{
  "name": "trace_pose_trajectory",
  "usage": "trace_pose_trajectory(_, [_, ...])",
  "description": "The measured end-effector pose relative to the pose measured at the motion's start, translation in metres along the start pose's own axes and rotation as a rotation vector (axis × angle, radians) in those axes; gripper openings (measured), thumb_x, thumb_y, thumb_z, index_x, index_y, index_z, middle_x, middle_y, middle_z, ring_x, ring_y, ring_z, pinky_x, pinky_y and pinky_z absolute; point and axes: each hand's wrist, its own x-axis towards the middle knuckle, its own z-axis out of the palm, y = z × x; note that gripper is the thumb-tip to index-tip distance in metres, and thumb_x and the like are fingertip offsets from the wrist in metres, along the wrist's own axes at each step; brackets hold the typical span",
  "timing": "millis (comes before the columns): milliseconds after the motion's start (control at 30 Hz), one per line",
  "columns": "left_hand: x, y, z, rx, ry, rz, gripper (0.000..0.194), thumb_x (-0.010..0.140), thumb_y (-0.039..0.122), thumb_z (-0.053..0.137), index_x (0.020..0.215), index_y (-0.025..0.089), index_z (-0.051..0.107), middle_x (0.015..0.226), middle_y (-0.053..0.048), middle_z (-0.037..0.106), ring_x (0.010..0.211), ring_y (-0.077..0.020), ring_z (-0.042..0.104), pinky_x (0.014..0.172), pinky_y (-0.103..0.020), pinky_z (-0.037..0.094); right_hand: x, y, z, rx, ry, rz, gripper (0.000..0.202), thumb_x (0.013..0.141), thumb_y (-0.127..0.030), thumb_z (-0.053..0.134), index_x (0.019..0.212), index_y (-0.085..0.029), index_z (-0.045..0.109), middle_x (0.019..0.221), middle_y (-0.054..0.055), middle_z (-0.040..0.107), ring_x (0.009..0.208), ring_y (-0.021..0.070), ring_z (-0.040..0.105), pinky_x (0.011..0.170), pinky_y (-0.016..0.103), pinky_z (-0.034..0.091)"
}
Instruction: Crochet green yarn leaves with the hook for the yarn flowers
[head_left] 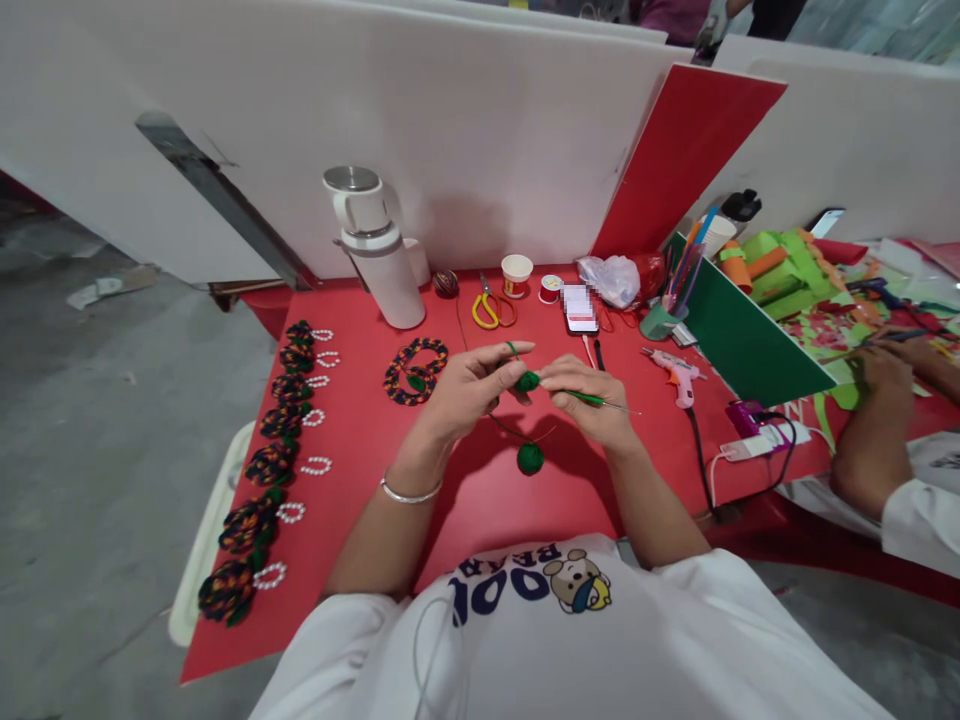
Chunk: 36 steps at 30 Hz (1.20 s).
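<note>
Over the middle of the red table, my left hand (476,387) pinches a small green crocheted piece (527,381), with green yarn looped over its index finger. My right hand (589,398) is closed around a crochet hook (586,398) with a green grip, its thin metal end pointing right. The hook's working tip is hidden at the green piece, where both hands meet. Just below them lies a green yarn ball (530,458). A braided dark multicoloured ring (415,371) with a green leaf shape inside lies left of my left hand.
Dark crocheted flowers (270,463) and white bead loops (316,466) line the left edge. Behind stand a white thermos (382,265), scissors (487,308), a paper cup (516,276) and a phone (580,309). Rightward lie a pink glue gun (678,376), a green divider (742,330) and a co-worker's arm (874,430).
</note>
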Motion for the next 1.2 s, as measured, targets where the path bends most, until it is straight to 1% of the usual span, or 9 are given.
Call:
trace_pose_trajectory(133, [0.001,-0.005,0.005,0.058,0.067,0.109,0.06,0.062,0.021,0.094,0.118,0.016,0.077,0.074,0.001,0.068,0.07,-0.013,0.068,0.068,-0.024,0.056,0.002,-0.003,0.0,0.032,0.002,0.003,0.019,0.095,-0.042,0.069,0.109,-0.034,0.079,0.107,0.005,0.081,0.102,0.023,0.074,0.096,0.048,0.06])
trace_pose_trajectory(200, [0.001,-0.007,0.009,0.134,0.144,0.17,0.058,0.063,0.017,0.091,0.119,0.017,0.077,0.073,0.002,0.068,0.07,-0.0116,0.066,0.066,-0.022,0.053,0.003,-0.005,0.002,0.054,0.031,0.015,0.017,0.094,-0.038,0.071,0.108,-0.034,0.08,0.106,0.004,0.081,0.102,0.0218,0.074,0.095,0.046,0.06])
trace_pose_trajectory(267, [0.001,-0.008,0.013,0.17,0.209,0.199,0.058,0.064,0.018,0.089,0.121,0.017,0.076,0.073,0.002,0.07,0.069,-0.0113,0.066,0.063,-0.021,0.051,0.002,-0.006,0.005,0.053,0.086,0.054,0.017,0.093,-0.038,0.072,0.108,-0.033,0.08,0.107,0.004,0.08,0.102,0.0207,0.073,0.095,0.043,0.061])
trace_pose_trajectory(333, [0.0,-0.009,0.016,0.137,0.211,0.184,0.061,0.067,0.022,0.089,0.125,0.016,0.074,0.075,0.0,0.073,0.07,-0.0125,0.067,0.067,-0.023,0.053,0.001,-0.005,0.009,0.045,0.15,0.111,0.019,0.092,-0.041,0.073,0.107,-0.032,0.081,0.106,0.005,0.078,0.1,0.0195,0.073,0.09,0.04,0.063])
trace_pose_trajectory(500, [-0.001,-0.011,0.019,0.05,0.202,0.151,0.067,0.067,0.03,0.092,0.129,0.013,0.072,0.078,-0.003,0.077,0.071,-0.0145,0.069,0.073,-0.028,0.056,-0.004,-0.004,0.021,0.148,0.242,0.196,0.019,0.09,-0.04,0.076,0.104,-0.03,0.082,0.099,0.003,0.072,0.067,0.0097,0.066,0.06,0.027,0.061])
trace_pose_trajectory(600, [0.0,-0.012,0.022,0.066,0.261,0.16,0.066,0.066,0.03,0.092,0.128,0.015,0.072,0.076,-0.002,0.076,0.07,-0.0139,0.069,0.07,-0.026,0.055,-0.005,-0.006,0.025,0.196,0.27,0.228,0.018,0.089,-0.038,0.077,0.105,-0.03,0.081,0.104,0.003,0.07,0.067,0.0087,0.066,0.053,0.024,0.059])
trace_pose_trajectory(700, [0.0,-0.014,0.022,0.034,0.235,0.138,0.064,0.066,0.031,0.092,0.125,0.014,0.073,0.075,-0.002,0.075,0.071,-0.0142,0.069,0.074,-0.028,0.057,-0.007,-0.005,0.024,0.173,0.288,0.234,0.015,0.088,-0.034,0.078,0.102,-0.031,0.082,0.103,0.003,0.071,0.074,0.0112,0.069,0.059,0.025,0.062])
trace_pose_trajectory(900, [0.003,-0.016,0.018,0.0,0.247,0.159,0.05,0.069,0.031,0.09,0.114,0.015,0.078,0.074,0.0,0.071,0.071,-0.013,0.067,0.074,-0.028,0.058,-0.007,-0.002,0.017,0.068,0.259,0.172,0.014,0.088,-0.03,0.079,0.1,-0.033,0.083,0.101,0.002,0.075,0.094,0.0168,0.073,0.086,0.035,0.066])
trace_pose_trajectory(1200, [0.001,-0.011,0.016,0.115,0.277,0.167,0.048,0.07,0.018,0.08,0.118,0.015,0.077,0.067,0.001,0.07,0.065,-0.0119,0.063,0.068,-0.025,0.052,-0.006,-0.006,0.014,0.01,0.26,0.138,0.015,0.086,-0.026,0.08,0.099,-0.033,0.083,0.096,0.002,0.077,0.088,0.016,0.075,0.083,0.034,0.066])
